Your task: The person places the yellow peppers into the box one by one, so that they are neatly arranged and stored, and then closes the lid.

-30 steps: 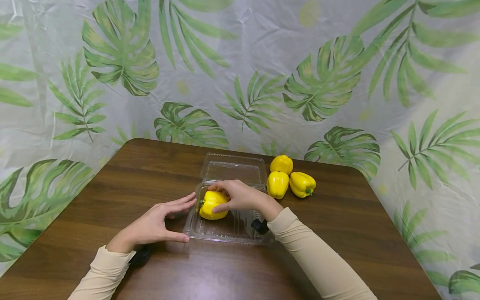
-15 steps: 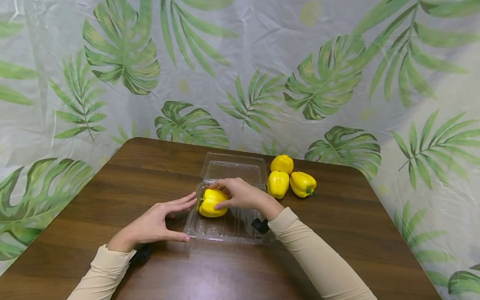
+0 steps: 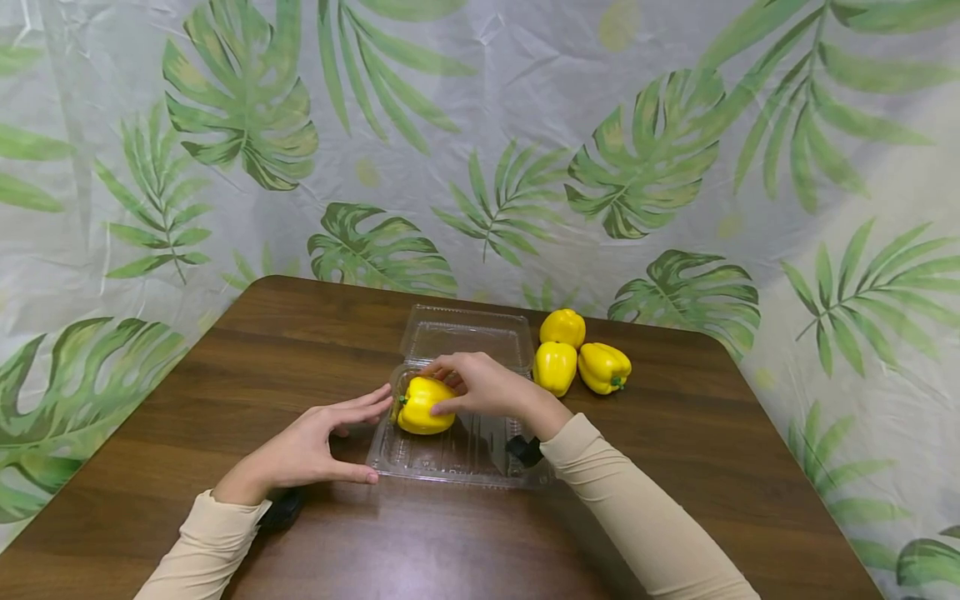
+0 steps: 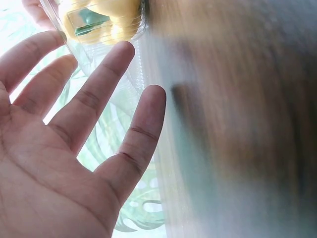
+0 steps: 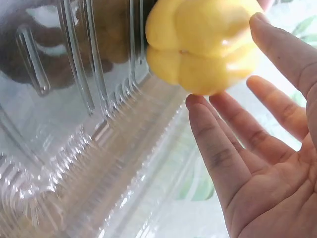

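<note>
A yellow bell pepper lies on its side in the left part of a clear plastic clamshell container, its green stem toward the left wall. My right hand grips this pepper between thumb and fingers from the right; in the right wrist view, thumb and fingertips meet the pepper. My left hand is spread at the container's left side, fingers straight, thumb at the near left corner. In the left wrist view, the left fingers reach to the clear wall, with the pepper's stem behind it.
The container's clear lid lies folded back behind the base. Right of the lid sit three more yellow bell peppers, one at the back, one in front, one on its side. All rest on a brown wooden table.
The right hand and the pepper in it have shifted slightly toward the back of the container, mostly in the first half second. The left hand stays in place.
</note>
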`<control>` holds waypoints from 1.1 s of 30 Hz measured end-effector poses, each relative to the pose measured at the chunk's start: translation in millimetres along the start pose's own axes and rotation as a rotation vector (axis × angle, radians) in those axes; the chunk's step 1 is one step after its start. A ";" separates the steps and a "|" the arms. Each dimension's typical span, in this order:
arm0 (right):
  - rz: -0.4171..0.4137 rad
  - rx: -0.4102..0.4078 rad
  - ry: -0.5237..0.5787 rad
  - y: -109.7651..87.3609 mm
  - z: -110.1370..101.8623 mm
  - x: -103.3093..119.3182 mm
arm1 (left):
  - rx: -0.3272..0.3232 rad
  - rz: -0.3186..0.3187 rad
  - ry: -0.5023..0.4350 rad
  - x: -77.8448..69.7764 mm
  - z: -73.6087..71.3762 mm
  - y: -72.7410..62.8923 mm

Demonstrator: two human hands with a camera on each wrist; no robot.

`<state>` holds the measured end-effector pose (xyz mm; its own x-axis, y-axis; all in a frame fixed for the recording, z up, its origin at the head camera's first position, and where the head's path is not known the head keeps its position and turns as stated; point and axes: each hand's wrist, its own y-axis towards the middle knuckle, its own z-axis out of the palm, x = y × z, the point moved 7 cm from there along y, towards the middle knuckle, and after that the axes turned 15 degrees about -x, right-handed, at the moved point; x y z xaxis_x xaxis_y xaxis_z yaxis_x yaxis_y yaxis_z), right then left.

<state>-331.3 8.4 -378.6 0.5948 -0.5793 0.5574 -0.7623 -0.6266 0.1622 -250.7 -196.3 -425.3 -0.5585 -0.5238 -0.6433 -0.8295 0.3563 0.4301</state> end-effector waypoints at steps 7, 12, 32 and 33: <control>0.029 -0.057 0.014 -5.7 -18.0 -10.0 | 0.001 -0.003 0.004 0.3 -0.3 -0.3; 0.052 -0.109 0.032 -11.4 -35.0 -19.3 | 0.001 -0.007 0.007 1.9 0.3 -0.4; 0.318 -0.426 -0.099 -61.2 -113.8 -92.8 | -0.007 -0.005 0.012 1.0 -0.4 -0.9; 0.327 -0.435 -0.104 -63.7 -115.6 -96.6 | -0.007 -0.006 0.010 0.7 -0.5 -1.0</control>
<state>-369.7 164.5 -348.6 0.3144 -0.7700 0.5552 -0.9336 -0.1449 0.3277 -250.3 -197.4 -425.8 -0.5537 -0.5339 -0.6391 -0.8327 0.3478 0.4309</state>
